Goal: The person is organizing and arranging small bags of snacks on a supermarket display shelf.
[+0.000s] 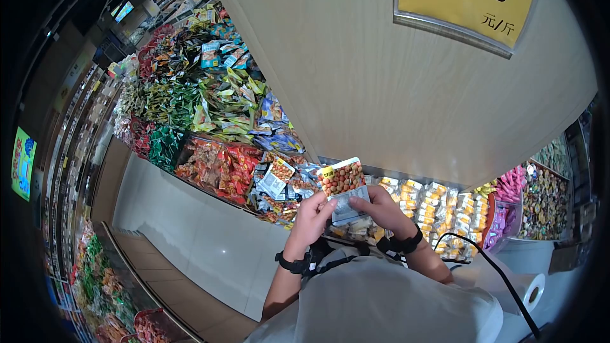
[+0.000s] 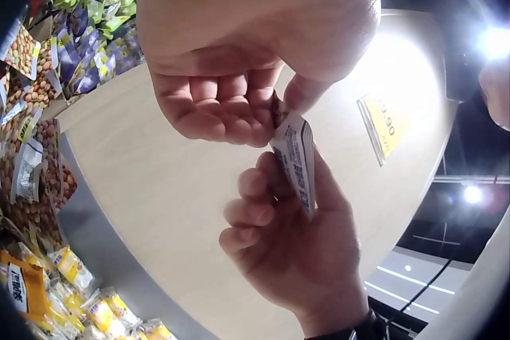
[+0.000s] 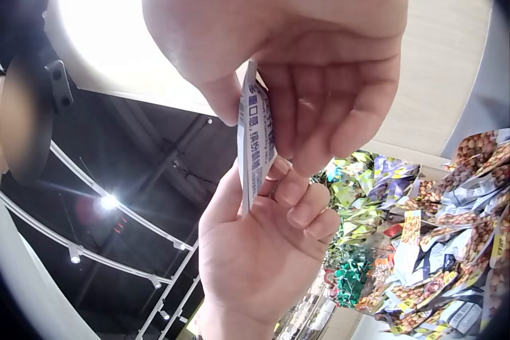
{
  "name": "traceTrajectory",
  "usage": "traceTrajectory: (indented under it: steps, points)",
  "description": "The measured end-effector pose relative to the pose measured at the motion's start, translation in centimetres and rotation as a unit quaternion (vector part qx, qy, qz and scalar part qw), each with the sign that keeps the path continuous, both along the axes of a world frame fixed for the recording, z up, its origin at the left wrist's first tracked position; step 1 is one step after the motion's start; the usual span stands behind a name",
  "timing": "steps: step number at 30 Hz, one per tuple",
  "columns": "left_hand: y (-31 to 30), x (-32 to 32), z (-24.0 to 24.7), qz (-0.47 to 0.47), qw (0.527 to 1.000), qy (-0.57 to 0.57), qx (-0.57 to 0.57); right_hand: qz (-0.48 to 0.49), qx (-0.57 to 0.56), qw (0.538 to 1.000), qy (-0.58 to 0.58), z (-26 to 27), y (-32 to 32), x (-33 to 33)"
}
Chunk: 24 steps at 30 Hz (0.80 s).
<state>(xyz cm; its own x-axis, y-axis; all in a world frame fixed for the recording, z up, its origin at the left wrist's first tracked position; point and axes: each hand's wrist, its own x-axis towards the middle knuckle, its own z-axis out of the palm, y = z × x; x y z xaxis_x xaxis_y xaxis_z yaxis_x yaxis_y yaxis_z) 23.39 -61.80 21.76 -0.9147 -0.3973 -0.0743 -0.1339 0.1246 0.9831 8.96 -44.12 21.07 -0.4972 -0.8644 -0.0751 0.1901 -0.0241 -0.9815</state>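
A flat snack packet (image 1: 343, 179) is held up in front of the person's chest, between both hands. Its upper part shows a picture of round brown nuts and a yellow label; the lower part is pale grey with print. At its left edge the left hand (image 1: 310, 221) pinches it, thumb over the near face. The right hand (image 1: 387, 211) grips the opposite edge, its thumb pressed on the grey part. Seen nearly edge-on in the left wrist view, the packet (image 2: 295, 157) has printed text on its face. More matching packets (image 1: 277, 176) lie in the bin to the left.
A pale wooden panel (image 1: 406, 89) with a yellow price sign (image 1: 470, 0) rises ahead. Small yellow-and-white packs (image 1: 432, 206) fill a bin to the right. Red snack bags (image 1: 222, 165) and green bags lie further left. A plastic bag roll (image 1: 530, 291) stands at lower right.
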Motion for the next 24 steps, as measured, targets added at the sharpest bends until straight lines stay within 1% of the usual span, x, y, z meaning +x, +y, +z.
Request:
traceTrajectory:
  steps: [4,5,9,19,21,24]
  points:
    - [0.0,0.2,0.2,-0.011,1.0,0.006,0.01,0.007,0.029,1.0,0.004,0.2,0.0,0.0]
    - [-0.1,0.2,0.0,-0.017,1.0,0.013,-0.005,0.01,0.035,0.999,0.009,0.1,0.0,-0.1]
    - [-0.3,0.3,-0.5,-0.026,0.999,0.021,-0.03,0.011,0.024,1.0,0.008,-0.2,-0.1,-0.1]
    - [-0.3,0.1,-0.3,-0.02,0.999,0.009,-0.03,0.012,0.02,1.0,-0.009,0.6,-0.3,0.1]
    - [0.0,-0.1,0.0,-0.005,0.999,0.026,-0.025,0.015,0.025,1.0,-0.011,0.8,-0.2,0.1]
    - [-0.1,0.0,0.0,-0.008,0.999,0.04,-0.022,0.021,0.022,1.0,-0.007,0.4,-0.3,0.0]
